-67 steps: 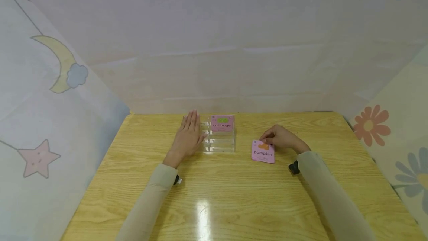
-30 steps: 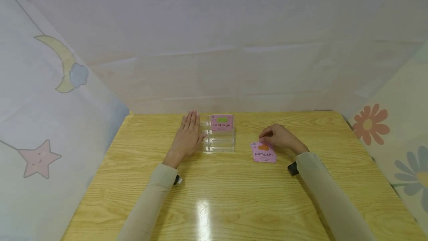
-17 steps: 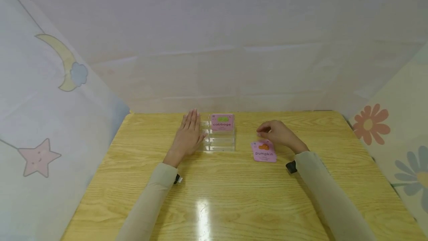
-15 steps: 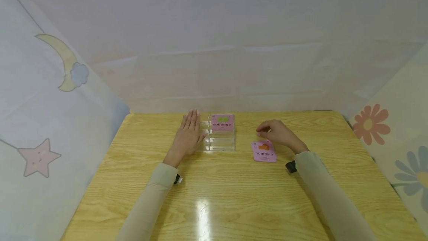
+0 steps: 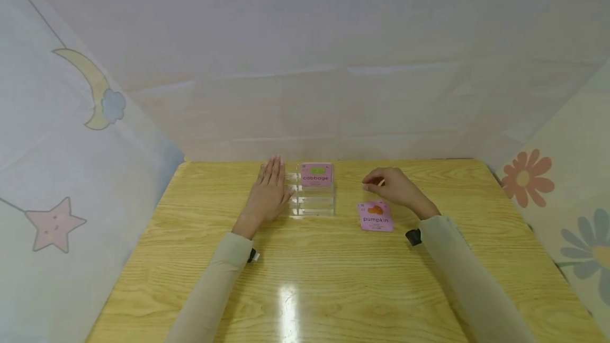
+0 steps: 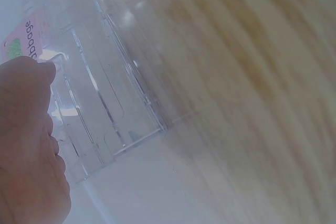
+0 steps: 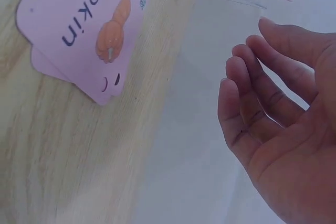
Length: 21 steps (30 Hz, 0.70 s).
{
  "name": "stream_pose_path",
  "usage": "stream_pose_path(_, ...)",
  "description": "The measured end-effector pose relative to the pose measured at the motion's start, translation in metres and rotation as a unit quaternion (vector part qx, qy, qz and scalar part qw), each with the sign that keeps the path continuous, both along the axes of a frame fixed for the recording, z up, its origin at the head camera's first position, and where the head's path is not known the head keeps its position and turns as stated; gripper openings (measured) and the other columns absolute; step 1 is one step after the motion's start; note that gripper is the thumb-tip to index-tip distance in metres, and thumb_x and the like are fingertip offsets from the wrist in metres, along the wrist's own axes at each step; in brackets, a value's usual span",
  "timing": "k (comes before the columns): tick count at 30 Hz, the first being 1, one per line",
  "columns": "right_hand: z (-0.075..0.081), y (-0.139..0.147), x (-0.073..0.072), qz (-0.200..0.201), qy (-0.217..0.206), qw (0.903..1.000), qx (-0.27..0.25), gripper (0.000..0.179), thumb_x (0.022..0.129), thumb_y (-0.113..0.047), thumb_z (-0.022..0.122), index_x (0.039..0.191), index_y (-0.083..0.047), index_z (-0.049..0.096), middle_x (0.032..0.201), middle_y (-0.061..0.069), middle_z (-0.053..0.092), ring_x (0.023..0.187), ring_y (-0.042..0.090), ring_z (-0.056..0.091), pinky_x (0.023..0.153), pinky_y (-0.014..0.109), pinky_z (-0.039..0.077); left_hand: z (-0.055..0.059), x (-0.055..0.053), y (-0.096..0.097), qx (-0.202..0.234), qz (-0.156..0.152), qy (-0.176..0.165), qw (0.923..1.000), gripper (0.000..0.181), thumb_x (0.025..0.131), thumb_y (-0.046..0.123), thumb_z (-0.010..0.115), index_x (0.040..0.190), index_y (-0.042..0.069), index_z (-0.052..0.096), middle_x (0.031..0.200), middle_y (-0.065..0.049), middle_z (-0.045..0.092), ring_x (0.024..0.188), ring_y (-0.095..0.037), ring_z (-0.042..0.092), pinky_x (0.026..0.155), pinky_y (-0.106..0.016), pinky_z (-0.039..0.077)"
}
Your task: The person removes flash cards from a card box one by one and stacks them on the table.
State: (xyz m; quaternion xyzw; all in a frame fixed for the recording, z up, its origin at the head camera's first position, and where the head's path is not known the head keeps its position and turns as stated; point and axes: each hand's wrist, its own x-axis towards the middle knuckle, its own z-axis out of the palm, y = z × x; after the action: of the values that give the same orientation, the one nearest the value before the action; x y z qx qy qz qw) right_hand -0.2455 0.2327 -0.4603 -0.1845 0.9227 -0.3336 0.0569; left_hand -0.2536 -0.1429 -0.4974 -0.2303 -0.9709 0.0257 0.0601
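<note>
1. The pumpkin cards [image 5: 376, 223] lie on the counter [image 5: 333, 274] just right of the clear rack [image 5: 316, 204], at least two, slightly fanned.
2. They look light, thin and fairly stiff, probably slick; I'd lift one edge and pinch a single card there, minding the corners, which could crease.
3. The right hand [image 5: 394, 189] is also right of the rack, fingers loosely bent, grasping nothing.
4. The left hand [image 5: 268, 197] lies flat over the rack's left part, fingers straight, clutching nothing.
5. I can read "pumpkin", plus "cabbage" on a pink card [image 5: 316, 181] at the rack's far end; the rest is too small.
</note>
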Motion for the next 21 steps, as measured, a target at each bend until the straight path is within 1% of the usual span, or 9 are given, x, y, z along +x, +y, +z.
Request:
stream_pose_path(2, 0.002, -0.001, 0.001, 0.0, 0.001, 1.0, -0.005, 0.026, 0.104, -0.02, 0.067, 0.122, -0.003, 0.076, 0.116, 0.01, 0.076, 0.104, 0.024, 0.069, 0.092, 0.049, 0.059, 0.0, 0.0, 0.0, -0.001, 0.0, -0.003, 1.0, 0.083, 0.114, 0.048, 0.034, 0.165, -0.005, -0.005, 0.176, -0.026, -0.004, 0.166, -0.038, -0.004, 0.138, -0.052, 0.003)
stream_pose_path(4, 0.004, -0.003, 0.001, 0.0, 0.002, 1.0, -0.009, 0.026, 0.103, -0.019, 0.068, 0.122, -0.003, 0.076, 0.116, 0.009, 0.076, 0.104, 0.024, 0.069, 0.092, 0.048, 0.059, 0.0, 0.0, -0.001, 0.0, 0.0, -0.003, 1.0, 0.083, 0.114, 0.048, 0.034, 0.165, -0.005, -0.005, 0.176, -0.026, -0.004, 0.166, -0.038, -0.005, 0.138, -0.051, 0.003)
stream_pose_path(7, 0.006, -0.005, 0.002, 0.003, 0.006, 0.9999, -0.015, 0.026, 0.103, -0.019, 0.069, 0.121, -0.004, 0.076, 0.116, 0.01, 0.076, 0.105, 0.025, 0.07, 0.092, 0.048, 0.06, -0.001, 0.0, -0.001, 0.002, -0.001, 0.003, 1.0, 0.083, 0.114, 0.048, 0.035, 0.165, -0.006, -0.002, 0.176, -0.027, 0.0, 0.167, -0.039, 0.0, 0.138, -0.051, 0.004)
stream_pose_path(9, 0.008, -0.007, 0.003, 0.004, 0.008, 0.9998, -0.016, 0.025, 0.102, -0.02, 0.069, 0.121, -0.005, 0.076, 0.118, 0.01, 0.076, 0.106, 0.025, 0.071, 0.094, 0.049, 0.061, -0.001, -0.001, -0.001, 0.004, -0.001, 0.005, 1.0, 0.083, 0.113, 0.048, 0.036, 0.166, -0.007, 0.001, 0.176, -0.027, 0.001, 0.166, -0.04, 0.002, 0.138, -0.051, 0.005)
stream_pose_path(12, 0.011, -0.009, 0.004, 0.006, 0.009, 0.9997, -0.021, 0.025, 0.102, -0.021, 0.07, 0.122, -0.006, 0.076, 0.121, 0.012, 0.076, 0.109, 0.027, 0.072, 0.097, 0.051, 0.061, -0.002, -0.001, -0.001, 0.006, 0.0, 0.005, 1.0, 0.082, 0.113, 0.048, 0.037, 0.166, -0.007, 0.006, 0.176, -0.026, 0.002, 0.167, -0.039, 0.0, 0.138, -0.051, 0.004)
stream_pose_path(15, 0.016, -0.012, 0.004, 0.01, 0.008, 0.9995, -0.028, 0.027, 0.102, -0.02, 0.07, 0.124, -0.005, 0.075, 0.125, 0.015, 0.075, 0.113, 0.03, 0.072, 0.1, 0.054, 0.059, -0.001, -0.001, 0.0, 0.004, -0.001, 0.012, 0.9999, 0.081, 0.113, 0.048, 0.037, 0.166, -0.007, 0.008, 0.176, -0.026, 0.004, 0.167, -0.038, 0.002, 0.138, -0.051, 0.005)
stream_pose_path(19, 0.021, -0.015, 0.004, 0.017, 0.014, 0.9992, -0.032, 0.03, 0.102, -0.02, 0.07, 0.127, -0.004, 0.073, 0.128, 0.016, 0.074, 0.116, 0.032, 0.071, 0.103, 0.054, 0.059, -0.001, -0.001, 0.0, 0.006, -0.003, 0.014, 0.9999, 0.081, 0.113, 0.047, 0.038, 0.166, -0.008, 0.009, 0.176, -0.027, 0.005, 0.167, -0.038, 0.001, 0.137, -0.051, 0.004)
stream_pose_path(21, 0.022, -0.017, 0.005, 0.02, 0.021, 0.9991, -0.031, 0.032, 0.102, -0.021, 0.07, 0.129, -0.004, 0.072, 0.129, 0.016, 0.074, 0.117, 0.033, 0.071, 0.104, 0.054, 0.058, -0.002, -0.001, 0.0, 0.008, -0.001, 0.01, 0.9999, 0.081, 0.113, 0.046, 0.039, 0.166, -0.008, 0.009, 0.176, -0.026, 0.004, 0.166, -0.037, -0.003, 0.137, -0.05, 0.003)
